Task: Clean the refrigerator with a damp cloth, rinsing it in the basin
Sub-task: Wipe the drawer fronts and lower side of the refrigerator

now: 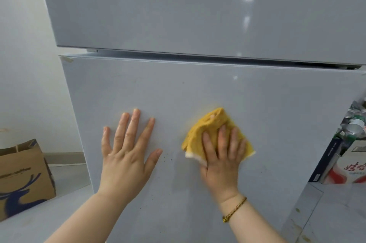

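— What is seen of the surface and room?
— A smooth pale-grey refrigerator (198, 88) is set by a white wall (23, 54); dark specks (164, 161) are scattered on its lower door.
— And the hands?
— The left hand (126, 153) is laid flat, released, on the door; a crumpled yellow cloth (206, 129) is pressed there by the right hand (221, 157), fingers straight; a brown paper bag (23, 173) is stood left, printed boxes (348, 165) right.

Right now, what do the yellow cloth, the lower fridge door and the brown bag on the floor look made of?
Yellow cloth: soft fabric, perhaps microfibre, white underside; it bunches in folds.
Lower fridge door: smooth, glossy pale grey, painted metal or glass, cannot tell; it reflects light spots.
Brown bag: matte kraft paper, creased, blue print.
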{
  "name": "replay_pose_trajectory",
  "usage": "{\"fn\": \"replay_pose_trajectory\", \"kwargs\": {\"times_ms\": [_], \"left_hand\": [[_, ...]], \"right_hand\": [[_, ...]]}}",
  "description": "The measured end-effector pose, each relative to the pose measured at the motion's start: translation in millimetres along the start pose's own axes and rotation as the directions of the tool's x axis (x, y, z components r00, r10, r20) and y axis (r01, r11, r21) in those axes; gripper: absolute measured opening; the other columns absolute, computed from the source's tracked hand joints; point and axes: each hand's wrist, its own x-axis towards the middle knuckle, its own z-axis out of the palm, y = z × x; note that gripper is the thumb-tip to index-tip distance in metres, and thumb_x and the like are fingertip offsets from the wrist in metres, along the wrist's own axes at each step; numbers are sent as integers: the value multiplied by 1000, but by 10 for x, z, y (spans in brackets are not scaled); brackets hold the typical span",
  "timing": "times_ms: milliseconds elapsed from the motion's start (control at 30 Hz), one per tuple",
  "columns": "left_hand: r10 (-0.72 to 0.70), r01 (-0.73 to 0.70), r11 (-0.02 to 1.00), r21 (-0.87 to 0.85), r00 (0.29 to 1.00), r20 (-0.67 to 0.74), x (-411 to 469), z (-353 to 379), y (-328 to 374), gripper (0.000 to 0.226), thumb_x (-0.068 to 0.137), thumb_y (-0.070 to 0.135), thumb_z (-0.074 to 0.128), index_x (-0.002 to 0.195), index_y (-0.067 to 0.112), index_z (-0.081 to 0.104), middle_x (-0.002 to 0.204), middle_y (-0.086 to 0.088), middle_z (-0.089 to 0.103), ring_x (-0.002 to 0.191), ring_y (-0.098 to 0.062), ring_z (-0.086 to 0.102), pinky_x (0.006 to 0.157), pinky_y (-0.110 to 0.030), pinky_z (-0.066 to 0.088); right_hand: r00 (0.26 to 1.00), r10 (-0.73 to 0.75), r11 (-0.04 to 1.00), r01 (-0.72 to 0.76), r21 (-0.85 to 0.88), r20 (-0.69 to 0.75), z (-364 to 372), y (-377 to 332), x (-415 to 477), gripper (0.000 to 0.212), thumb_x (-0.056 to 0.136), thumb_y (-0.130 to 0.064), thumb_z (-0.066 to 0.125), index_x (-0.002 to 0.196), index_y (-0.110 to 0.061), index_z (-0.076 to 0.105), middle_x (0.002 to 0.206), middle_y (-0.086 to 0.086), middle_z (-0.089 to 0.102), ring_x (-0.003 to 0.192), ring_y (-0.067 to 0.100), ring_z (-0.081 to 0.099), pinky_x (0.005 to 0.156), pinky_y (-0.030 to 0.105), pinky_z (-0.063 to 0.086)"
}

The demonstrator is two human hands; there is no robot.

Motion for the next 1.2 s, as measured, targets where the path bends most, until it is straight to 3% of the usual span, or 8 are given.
{"fn": "replay_pose_trajectory", "kwargs": {"times_ms": [167, 333, 433, 600, 733, 1000, 1100, 1200], "left_hand": [[41, -41, 999, 4, 996, 76, 11, -34, -94, 57, 92, 55, 6, 138, 26, 25, 154, 8, -12, 140, -4, -17, 112, -32, -8], [27, -19, 994, -103, 997, 78, 1, -129, -100, 53, 94, 51, 8, 138, 26, 24, 146, -1, 20, 139, 0, -14, 111, -29, -1], [-81, 87, 979, -183, 996, 39, -70, -231, -251, 53, 94, 47, 17, 138, 19, 25, 144, -4, 21, 140, -9, -1, 111, -21, -2], [-248, 253, 929, -269, 967, 54, -152, -313, -463, 65, 83, 34, 35, 138, 1, 27, 145, -9, 23, 133, -21, 13, 107, -18, 3], [-289, 318, 837, -446, 948, 134, -151, -401, -506, 62, 81, 44, 31, 134, 25, 6, 139, 22, 0, 125, 21, -5, 99, 4, -6], [-301, 370, 682, -630, 928, 219, -180, -498, -568, 60, 76, 26, 36, 122, 50, 6, 130, 40, 5, 122, 30, 2, 104, 0, 4], [-372, 403, 507, -762, 900, 229, -146, -538, -555, 64, 81, 8, 39, 119, 52, 14, 132, 36, 16, 131, 5, 22, 111, -22, 18], [-409, 435, 378, -817, 870, 274, -104, -558, -582, 64, 78, 6, 38, 116, 53, 18, 125, 36, 26, 117, 20, 31, 102, -11, 23]], "right_hand": [[950, -298, 954, 300, -7, 95, -134, 90, 1, 57, 88, -27, 35, 141, -33, 15, 156, -2, -9, 143, 24, -7, 112, 46, 1], [994, 71, 992, -62, 108, -88, -249, -45, 1080, 51, 80, -23, 43, 130, -17, 36, 139, 18, 29, 124, 39, 20, 103, 50, 11], [976, 170, 983, -158, 90, -137, -177, -291, 1262, 49, 87, -27, 40, 134, -20, 32, 142, 16, 24, 129, 39, 14, 107, 54, 6], [939, -338, 941, 338, 14, 61, -5, -544, 410, 57, 78, -25, 41, 133, -29, 31, 155, -3, -12, 143, 24, -11, 114, 46, -6], [831, -549, 835, 551, 1, 94, -64, -422, 300, 55, 75, -18, 42, 129, -30, 38, 148, -5, 24, 143, 20, -5, 114, 43, 3], [995, -48, 995, 56, 87, -82, -168, -955, 1463, 56, 75, -26, 41, 130, -27, 34, 140, 6, 24, 129, 33, 20, 109, 44, -1], [961, -268, 959, 273, 70, -75, -82, -1116, 1291, 50, 78, -28, 46, 128, -30, 38, 139, 2, 30, 129, 31, 26, 111, 47, 2], [814, -579, 811, 580, 79, -32, 14, -1000, 997, 44, 82, -18, 45, 125, -30, 42, 137, -2, 34, 135, 29, 24, 113, 44, 3]]}}
